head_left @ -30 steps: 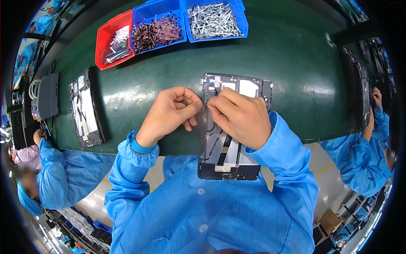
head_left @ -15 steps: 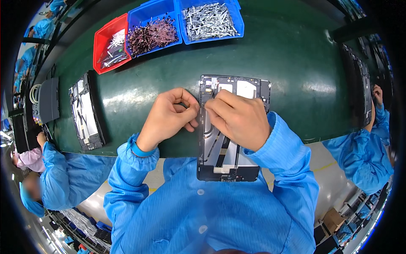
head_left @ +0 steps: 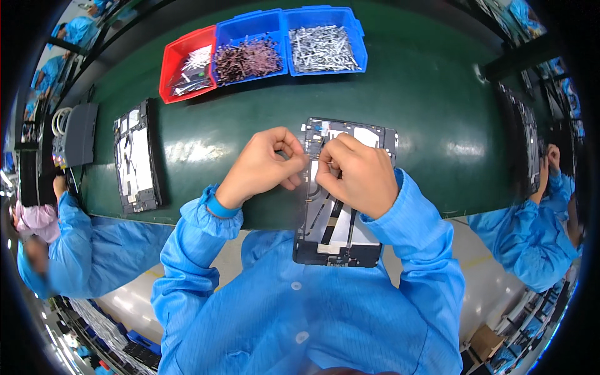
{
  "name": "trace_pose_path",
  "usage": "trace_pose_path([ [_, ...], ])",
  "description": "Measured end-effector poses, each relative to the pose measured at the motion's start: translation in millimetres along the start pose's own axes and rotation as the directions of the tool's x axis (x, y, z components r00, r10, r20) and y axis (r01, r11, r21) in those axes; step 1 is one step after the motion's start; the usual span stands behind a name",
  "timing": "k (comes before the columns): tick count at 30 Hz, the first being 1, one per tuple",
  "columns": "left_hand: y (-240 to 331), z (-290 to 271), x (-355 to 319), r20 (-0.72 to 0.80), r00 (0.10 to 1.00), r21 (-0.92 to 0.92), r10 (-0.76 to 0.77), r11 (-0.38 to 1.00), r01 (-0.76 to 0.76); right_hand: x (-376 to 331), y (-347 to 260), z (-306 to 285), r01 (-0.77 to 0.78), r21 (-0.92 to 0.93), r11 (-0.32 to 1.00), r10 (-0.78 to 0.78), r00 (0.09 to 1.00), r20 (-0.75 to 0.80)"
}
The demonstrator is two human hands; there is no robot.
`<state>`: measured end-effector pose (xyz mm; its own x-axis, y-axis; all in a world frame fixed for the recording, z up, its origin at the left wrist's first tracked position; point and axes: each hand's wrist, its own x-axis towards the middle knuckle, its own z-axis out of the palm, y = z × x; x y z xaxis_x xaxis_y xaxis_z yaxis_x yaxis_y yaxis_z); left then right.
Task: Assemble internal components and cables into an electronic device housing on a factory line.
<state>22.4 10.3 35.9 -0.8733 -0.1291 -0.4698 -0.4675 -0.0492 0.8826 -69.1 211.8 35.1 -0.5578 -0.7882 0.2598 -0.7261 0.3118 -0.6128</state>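
An opened tablet (head_left: 350,232), its inner boards, pale metal plates and dark flex cables bare, lies in front of me with its near end past the table edge. At its left edge, my left hand (head_left: 269,161) is closed in a pinch, thumb against forefinger. Over the tablet's upper half, my right hand (head_left: 359,172) is closed too, fingers curled and thumb pressed in. Whatever either pinch holds is too small or hidden to make out. The right hand covers part of the boards beneath it.
On the green table (head_left: 425,81), a red bin (head_left: 165,75) holds small white and dark parts. Beside it stand a blue bin of brownish parts (head_left: 249,59) and another of silvery strips (head_left: 322,49). More opened tablets (head_left: 134,159) lie left and right, near co-workers.
My right hand has drawn slightly right, away from the left fingertips, leaving a wider gap. The left hand keeps its pinch. The whole view has shifted a little.
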Motion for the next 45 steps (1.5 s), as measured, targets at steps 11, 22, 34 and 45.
trace_pose_path([
  [11,-2.4,-2.3,3.7,0.083,0.993,0.058,0.083,0.994,-0.088,110.7,26.8,-38.5,-0.011,-0.15,0.989,-0.019,0.981,-0.194],
  [22,-23.7,-21.6,1.6,0.087,0.971,-0.274,0.224,0.942,-0.193,169.6,60.1,-17.5,0.173,-0.574,0.8,-0.091,0.981,0.169],
  [34,-3.4,6.9,-16.5,-0.27,0.536,0.521,0.8,0.589,-0.617,69.0,6.2,-39.0,0.048,0.249,0.967,-0.096,0.977,0.188],
  [45,-10.7,37.9,-25.5,-0.134,0.932,-0.288,0.337,0.887,-0.362,-1.1,-10.0,-30.4,-0.447,0.8,0.401,0.344,0.883,0.32],
])
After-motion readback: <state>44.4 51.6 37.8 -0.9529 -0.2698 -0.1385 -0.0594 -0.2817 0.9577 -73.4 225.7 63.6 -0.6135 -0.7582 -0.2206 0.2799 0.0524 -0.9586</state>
